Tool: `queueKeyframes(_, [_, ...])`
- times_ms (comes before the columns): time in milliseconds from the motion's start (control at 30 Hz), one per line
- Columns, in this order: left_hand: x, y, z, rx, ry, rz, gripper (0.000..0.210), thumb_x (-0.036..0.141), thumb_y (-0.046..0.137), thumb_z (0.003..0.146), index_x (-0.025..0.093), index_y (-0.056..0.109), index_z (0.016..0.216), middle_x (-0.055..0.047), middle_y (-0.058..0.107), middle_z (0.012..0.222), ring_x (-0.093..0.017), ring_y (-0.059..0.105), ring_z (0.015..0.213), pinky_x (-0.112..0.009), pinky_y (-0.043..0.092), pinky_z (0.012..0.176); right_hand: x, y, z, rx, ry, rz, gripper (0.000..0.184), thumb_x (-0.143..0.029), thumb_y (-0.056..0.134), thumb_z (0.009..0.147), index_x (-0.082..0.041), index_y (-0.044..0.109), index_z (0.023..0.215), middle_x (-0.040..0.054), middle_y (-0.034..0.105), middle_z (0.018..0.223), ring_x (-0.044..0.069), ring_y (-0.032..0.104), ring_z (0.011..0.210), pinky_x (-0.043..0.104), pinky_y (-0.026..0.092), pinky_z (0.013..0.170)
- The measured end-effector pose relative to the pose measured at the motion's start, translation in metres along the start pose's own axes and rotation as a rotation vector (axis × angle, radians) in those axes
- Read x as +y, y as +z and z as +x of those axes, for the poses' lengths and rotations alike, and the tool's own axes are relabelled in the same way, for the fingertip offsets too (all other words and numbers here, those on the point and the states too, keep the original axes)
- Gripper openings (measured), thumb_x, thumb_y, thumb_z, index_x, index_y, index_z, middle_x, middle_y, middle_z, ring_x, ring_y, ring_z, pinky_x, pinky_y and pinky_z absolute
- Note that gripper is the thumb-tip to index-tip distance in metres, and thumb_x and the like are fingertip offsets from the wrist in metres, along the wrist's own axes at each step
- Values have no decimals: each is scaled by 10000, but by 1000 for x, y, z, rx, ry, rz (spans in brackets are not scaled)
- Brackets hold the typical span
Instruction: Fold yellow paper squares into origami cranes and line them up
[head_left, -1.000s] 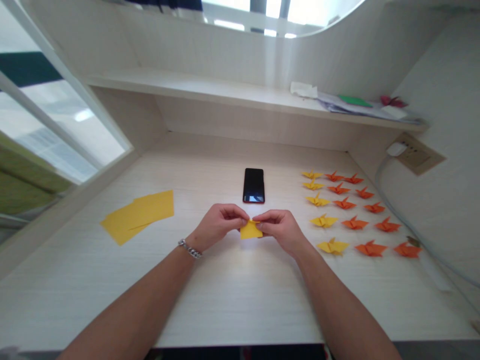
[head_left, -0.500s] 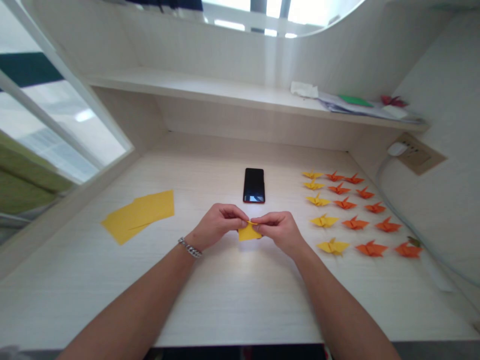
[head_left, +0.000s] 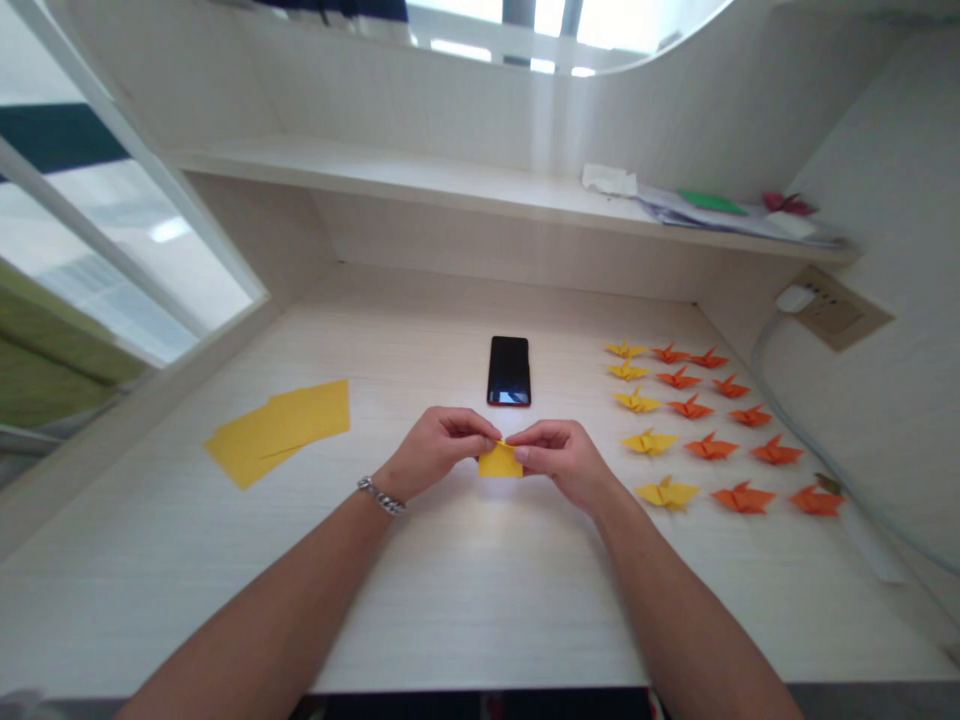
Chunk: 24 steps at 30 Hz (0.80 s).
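A small piece of yellow paper (head_left: 500, 462), folded along its top, is pinched between both hands over the middle of the desk. My left hand (head_left: 442, 445) grips its upper left edge with thumb and forefinger; a silver chain bracelet (head_left: 381, 495) circles that wrist. On the upper right edge, the thumb and forefinger of my right hand (head_left: 562, 455) are closed. Parts of the fold are hidden by the fingertips. Beyond the hands lies a black phone (head_left: 508, 371), flat on the desk.
Overlapping yellow paper sheets (head_left: 281, 430) lie to the left. At right, yellow paper cranes (head_left: 649, 442) and orange paper cranes (head_left: 711, 447) stand in rows. A cable (head_left: 806, 430) runs along the right wall from a plug (head_left: 795, 297). A shelf (head_left: 450, 188) with papers spans the back.
The paper has turned slightly, so its lower edge is now level and its front face shows more squarely. Both hands keep their pinch with small finger shifts.
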<state>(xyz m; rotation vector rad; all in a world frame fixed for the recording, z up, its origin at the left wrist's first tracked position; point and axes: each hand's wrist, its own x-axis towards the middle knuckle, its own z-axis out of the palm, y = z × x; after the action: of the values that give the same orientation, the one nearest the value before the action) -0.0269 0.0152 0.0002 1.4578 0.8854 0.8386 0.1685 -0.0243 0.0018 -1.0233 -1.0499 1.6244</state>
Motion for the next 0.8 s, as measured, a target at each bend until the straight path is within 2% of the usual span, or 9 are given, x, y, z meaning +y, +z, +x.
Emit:
queueKeyframes(100, [3,2,0,-30,-1,53,134,220,686,712,150,748,809,-61,732,797,-164,658,729,-257,524,695,-1,2,1,33,52,29,317,-423,769,635,-153,742,801,70,711,750,196,666,700,328,546,633])
queueKeyframes(233, [2,4,1,-23,0,85,150,227,701,703,146,741,822,-63,729,793,-165,656,724,-251,521,676,6,5,4,104,64,-30,313,-369,825,551,-153,736,759,55,702,712,182,649,668,313,536,608])
queueKeyframes(367, [-1,4,2,20,-5,32,167,237,732,675,137,721,808,-59,718,781,-160,651,708,-253,527,666,10,5,5,130,64,-43,306,-367,828,530,-145,731,717,56,698,678,187,648,652,335,534,623])
queueKeyframes(600, [-1,5,2,16,-86,-98,171,229,666,729,151,722,870,-50,717,795,-155,658,699,-268,551,661,10,6,5,182,34,-48,317,-366,827,519,-150,741,735,69,710,697,196,656,654,339,541,613])
queueKeyframes(800, [-1,10,2,52,-72,-140,192,264,658,739,152,708,886,-54,716,830,-166,666,742,-295,558,701,12,8,6,228,7,-58,310,-368,824,517,-154,739,724,64,712,683,190,653,632,318,538,581])
